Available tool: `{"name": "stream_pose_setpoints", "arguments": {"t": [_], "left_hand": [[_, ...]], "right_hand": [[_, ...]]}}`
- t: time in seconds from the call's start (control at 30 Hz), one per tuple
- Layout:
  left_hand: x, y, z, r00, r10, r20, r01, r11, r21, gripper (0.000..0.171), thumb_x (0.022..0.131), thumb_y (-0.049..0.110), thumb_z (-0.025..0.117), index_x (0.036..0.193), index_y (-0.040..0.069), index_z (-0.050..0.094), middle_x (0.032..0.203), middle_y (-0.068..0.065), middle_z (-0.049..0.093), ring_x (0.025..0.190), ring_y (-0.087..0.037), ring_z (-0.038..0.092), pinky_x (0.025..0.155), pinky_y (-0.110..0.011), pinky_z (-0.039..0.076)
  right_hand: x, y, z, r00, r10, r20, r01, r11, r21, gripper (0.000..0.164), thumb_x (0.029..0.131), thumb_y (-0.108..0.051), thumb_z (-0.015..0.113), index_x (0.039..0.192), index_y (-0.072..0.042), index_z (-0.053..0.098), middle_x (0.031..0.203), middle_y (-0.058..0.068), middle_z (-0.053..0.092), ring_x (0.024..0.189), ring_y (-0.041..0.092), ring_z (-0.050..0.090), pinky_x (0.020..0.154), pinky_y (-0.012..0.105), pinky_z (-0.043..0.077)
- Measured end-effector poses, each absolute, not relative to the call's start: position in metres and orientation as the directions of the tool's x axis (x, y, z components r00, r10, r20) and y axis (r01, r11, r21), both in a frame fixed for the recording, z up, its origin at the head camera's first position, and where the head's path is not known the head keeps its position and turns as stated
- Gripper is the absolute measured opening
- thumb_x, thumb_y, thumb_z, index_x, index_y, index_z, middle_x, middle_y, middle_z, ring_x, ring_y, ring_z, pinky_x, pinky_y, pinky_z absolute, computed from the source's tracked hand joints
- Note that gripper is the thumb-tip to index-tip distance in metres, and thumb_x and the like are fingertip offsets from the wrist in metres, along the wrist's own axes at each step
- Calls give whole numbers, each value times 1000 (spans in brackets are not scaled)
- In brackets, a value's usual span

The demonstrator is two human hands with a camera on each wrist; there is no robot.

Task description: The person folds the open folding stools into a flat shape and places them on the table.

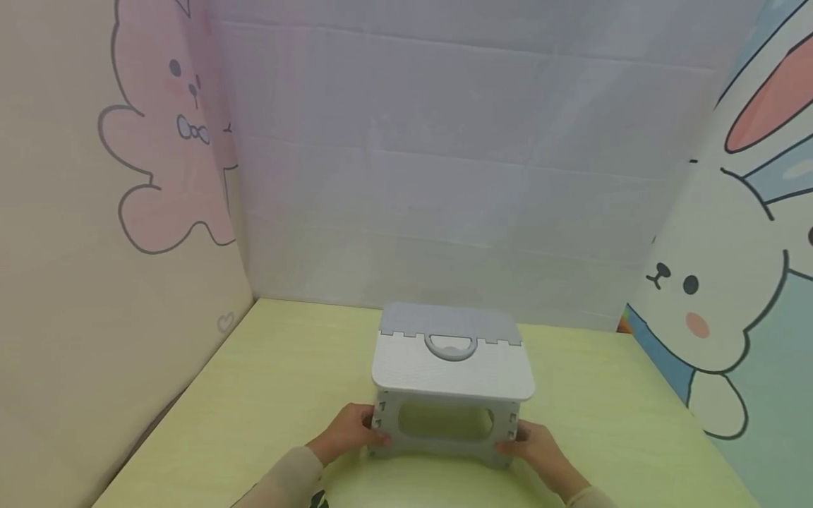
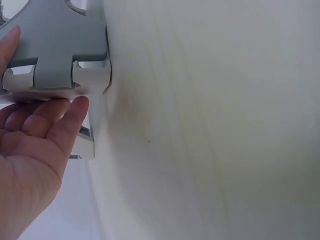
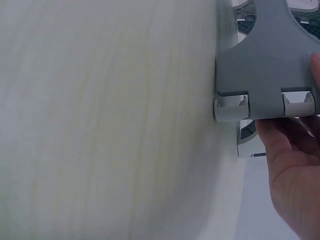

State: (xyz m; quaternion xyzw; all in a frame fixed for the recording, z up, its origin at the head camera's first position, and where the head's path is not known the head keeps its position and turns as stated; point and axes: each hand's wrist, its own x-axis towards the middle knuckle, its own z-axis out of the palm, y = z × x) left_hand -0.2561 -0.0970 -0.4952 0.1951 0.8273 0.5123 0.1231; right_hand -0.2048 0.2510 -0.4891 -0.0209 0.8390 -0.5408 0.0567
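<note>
A grey and white folding step stool (image 1: pixel 444 381) stands upright and unfolded on the table, its grey carry handle (image 1: pixel 452 351) lying in the middle of the top. My left hand (image 1: pixel 349 432) grips the stool's left leg edge, thumb on the front panel and fingers round the side. On the opposite edge my right hand (image 1: pixel 536 448) holds the right leg the same way. In the left wrist view, the left fingers (image 2: pixel 70 117) curl under the hinged side of the leg panel. The right wrist view shows the right thumb partly cut off at the frame's edge.
The pale yellow tabletop (image 1: pixel 305 353) extends around the stool. Behind it hangs a white sheet (image 1: pixel 444 176). A pink bear print (image 1: pixel 171 141) covers the left wall, and a white rabbit print (image 1: pixel 724 303) the right one.
</note>
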Motion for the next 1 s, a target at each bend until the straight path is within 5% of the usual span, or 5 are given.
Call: {"name": "stream_pose_setpoints", "arguments": {"t": [0.37,0.63,1.0], "left_hand": [[-252,-99,-498,-921,388,-25,138,387,912,48,69,8,84,112,-3,67,104,-15,70,97,-27,66,86,-43,51],[-253,-104,-497,-889,458,-12,152,320,935,48,74,5,79,117,-7,62,111,-20,67,102,-32,65,89,-42,50],[-257,-108,-490,-852,521,-50,132,306,943,49,78,3,76,123,-7,59,124,-23,59,116,-41,55,92,-45,48]], "right_hand": [[-203,247,-492,-998,15,-65,66,402,-913,46,73,-1,75,113,14,59,113,28,63,105,40,60,89,49,49],[-200,244,-489,-991,40,-125,130,434,-891,49,77,-12,75,118,10,59,121,25,60,115,42,55,94,53,44],[-200,258,-491,-989,-134,-65,8,393,-919,49,83,-9,68,122,16,52,122,30,57,113,45,55,92,50,47]]}}
